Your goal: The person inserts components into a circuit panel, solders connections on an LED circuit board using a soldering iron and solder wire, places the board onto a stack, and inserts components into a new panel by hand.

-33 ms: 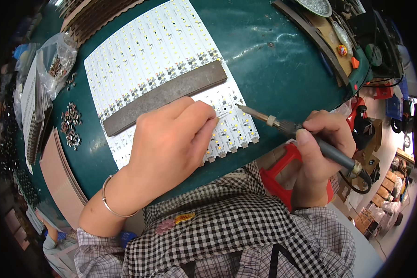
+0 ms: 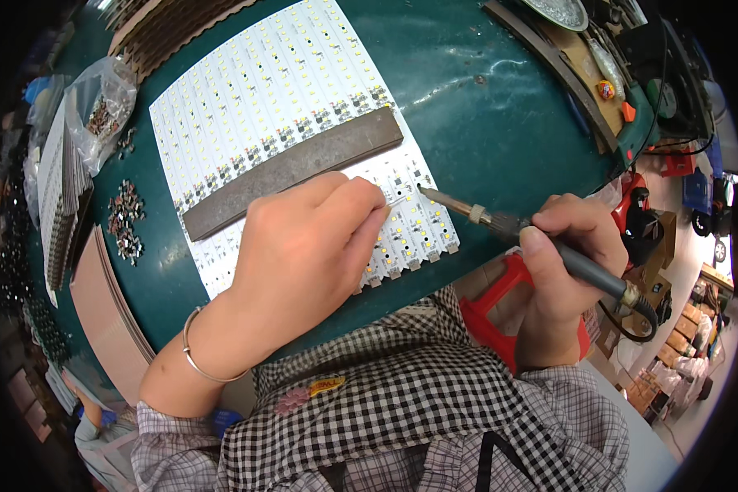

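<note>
A white sheet of joined LED circuit boards [image 2: 279, 82], dotted with yellow LEDs and small black parts, lies on the green table. Across it rests a dark grey flat bar [image 2: 303, 166]. My left hand [image 2: 307, 246] is over the near part of the sheet, finger and thumb pinched on a thin, pale solder wire [image 2: 398, 200] that points right. My right hand [image 2: 578, 250] grips a soldering iron [image 2: 459, 206] by its grey handle. The iron's tip is at the sheet's right edge, close to the wire's end; whether it touches the board I cannot tell.
Small loose components [image 2: 126, 221] lie in a heap on the table [image 2: 500, 115] at left, near a clear plastic bag [image 2: 107, 102] of parts. Stacked boards [image 2: 61, 197] and brown sheets [image 2: 111, 312] stand beside them. A red stool [image 2: 500, 295] is below the table's edge.
My left hand has shifted very slightly to the right. The soldering iron has tilted a touch, its tip staying near the same spot.
</note>
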Demonstrator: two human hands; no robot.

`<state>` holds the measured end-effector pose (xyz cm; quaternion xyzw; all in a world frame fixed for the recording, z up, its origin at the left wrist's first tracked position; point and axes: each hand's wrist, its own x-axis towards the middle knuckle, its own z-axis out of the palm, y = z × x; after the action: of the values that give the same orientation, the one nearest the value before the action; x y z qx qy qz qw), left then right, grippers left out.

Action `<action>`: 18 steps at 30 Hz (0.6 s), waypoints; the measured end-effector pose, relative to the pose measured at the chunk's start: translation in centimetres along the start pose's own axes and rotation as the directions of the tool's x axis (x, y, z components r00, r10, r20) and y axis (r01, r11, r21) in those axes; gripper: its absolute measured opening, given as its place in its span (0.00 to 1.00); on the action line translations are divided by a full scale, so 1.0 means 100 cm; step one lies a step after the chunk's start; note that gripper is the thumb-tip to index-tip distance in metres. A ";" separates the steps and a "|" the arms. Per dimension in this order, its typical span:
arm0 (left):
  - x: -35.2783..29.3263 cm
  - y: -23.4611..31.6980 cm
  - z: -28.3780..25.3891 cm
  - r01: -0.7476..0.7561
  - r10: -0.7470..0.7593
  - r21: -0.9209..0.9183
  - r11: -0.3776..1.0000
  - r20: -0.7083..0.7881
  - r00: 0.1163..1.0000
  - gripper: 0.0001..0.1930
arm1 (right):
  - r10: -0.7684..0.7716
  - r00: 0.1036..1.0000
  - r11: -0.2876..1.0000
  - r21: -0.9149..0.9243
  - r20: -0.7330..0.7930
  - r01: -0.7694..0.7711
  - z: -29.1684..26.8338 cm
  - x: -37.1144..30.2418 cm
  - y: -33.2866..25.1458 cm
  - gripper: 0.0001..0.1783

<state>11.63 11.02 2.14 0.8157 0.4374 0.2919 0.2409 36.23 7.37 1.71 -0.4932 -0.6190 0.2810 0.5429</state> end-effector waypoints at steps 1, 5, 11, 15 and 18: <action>0.000 -0.001 0.003 0.010 -0.010 -0.004 1.000 0.026 1.000 0.05 | -0.001 1.000 1.000 0.001 0.002 0.001 0.001 0.001 0.000 0.09; 0.002 -0.007 0.011 -0.055 0.055 0.009 0.998 0.018 0.998 0.05 | 0.013 0.999 1.000 -0.012 0.031 -0.013 0.005 0.004 0.002 0.08; 0.001 -0.008 0.011 -0.046 0.045 0.036 0.998 0.025 0.999 0.04 | 0.001 0.997 1.000 -0.021 0.079 0.001 0.003 0.010 0.002 0.08; 0.001 -0.004 0.005 0.011 -0.013 0.059 0.998 0.034 0.999 0.05 | -0.008 0.999 1.000 -0.016 0.053 0.009 0.000 0.013 0.005 0.08; 0.000 -0.001 -0.005 0.052 -0.052 0.059 0.997 -0.003 0.999 0.05 | 0.112 0.991 0.985 0.138 -0.074 -0.101 -0.006 0.017 0.002 0.08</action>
<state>11.21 11.13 2.47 0.8107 0.4672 0.2730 0.2237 37.00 8.83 2.35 -0.4992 -0.5487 0.3303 0.5836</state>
